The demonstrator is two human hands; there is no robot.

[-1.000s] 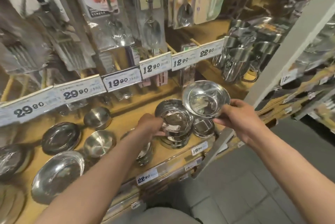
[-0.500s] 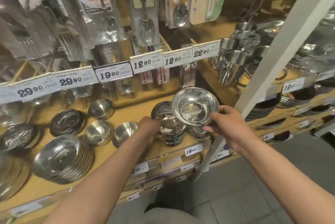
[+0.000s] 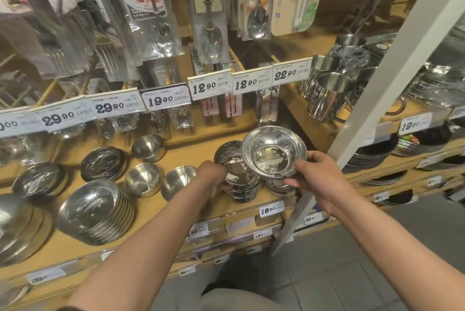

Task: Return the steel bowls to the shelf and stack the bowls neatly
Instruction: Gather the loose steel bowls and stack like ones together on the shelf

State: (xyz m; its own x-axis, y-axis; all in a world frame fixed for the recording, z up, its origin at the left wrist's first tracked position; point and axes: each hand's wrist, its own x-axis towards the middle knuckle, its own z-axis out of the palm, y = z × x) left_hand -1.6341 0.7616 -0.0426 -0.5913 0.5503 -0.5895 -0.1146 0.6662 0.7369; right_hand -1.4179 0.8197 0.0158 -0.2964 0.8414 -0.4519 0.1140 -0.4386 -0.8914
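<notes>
Steel bowl [image 3: 274,152] has dropped a bit lower over the last second and slid in over the shelf [image 3: 176,157], so I'm basically lined up to drop it. My right hand [image 3: 319,177] pinches its near rim, mouth tipped up toward me; it's round, no real long axis. It hangs over the smaller stack [image 3: 279,186], just right of the bowl stack [image 3: 239,180]. My left hand [image 3: 212,176] grips that taller stack's side.
</notes>
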